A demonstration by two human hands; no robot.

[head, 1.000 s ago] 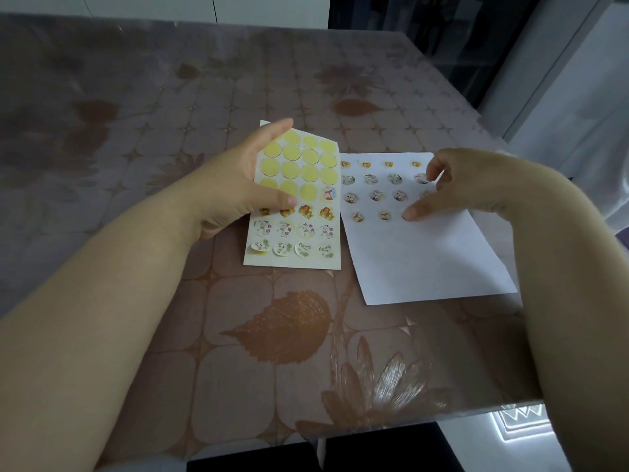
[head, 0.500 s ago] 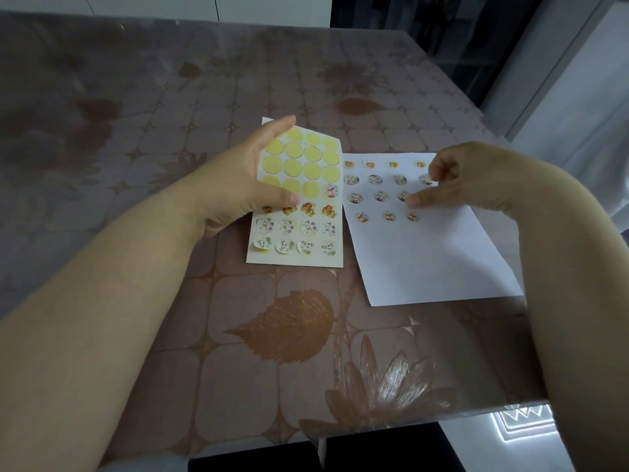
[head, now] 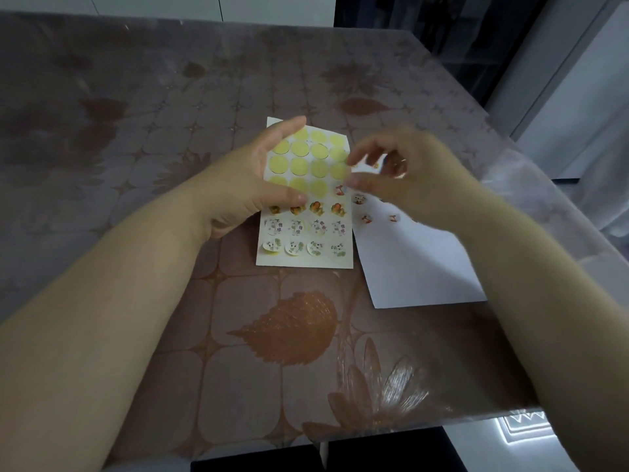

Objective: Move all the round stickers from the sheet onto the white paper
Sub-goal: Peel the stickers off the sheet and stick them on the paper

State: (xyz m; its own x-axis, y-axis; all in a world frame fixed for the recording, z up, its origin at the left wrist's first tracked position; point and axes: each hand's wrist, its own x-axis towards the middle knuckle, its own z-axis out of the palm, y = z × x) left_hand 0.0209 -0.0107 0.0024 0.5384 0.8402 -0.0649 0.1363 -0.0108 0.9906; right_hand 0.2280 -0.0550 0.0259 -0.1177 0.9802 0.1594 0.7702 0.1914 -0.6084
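The sticker sheet (head: 303,264) lies flat in the table's middle. Its upper rows are bare yellow circles; several picture stickers (head: 316,226) fill the lower rows. My left hand (head: 252,185) rests on the sheet's left side, fingers spread, thumb pressing near the orange row. The white paper (head: 418,267) lies just right of the sheet, with several stickers (head: 366,218) stuck on its upper part. My right hand (head: 398,172) hovers, blurred, above the sheet's right edge and the paper's top, fingers apart, with nothing visible in it. It hides most of the paper's stickers.
The table (head: 170,131) wears a brown cloth with leaf and flower prints under clear plastic. Its front edge (head: 408,427) runs near the bottom of the view. A dark doorway and pale wall stand at the back right.
My right hand has left the white paper and swung left, now above the sticker sheet's right edge. My left hand still holds the sheet down.
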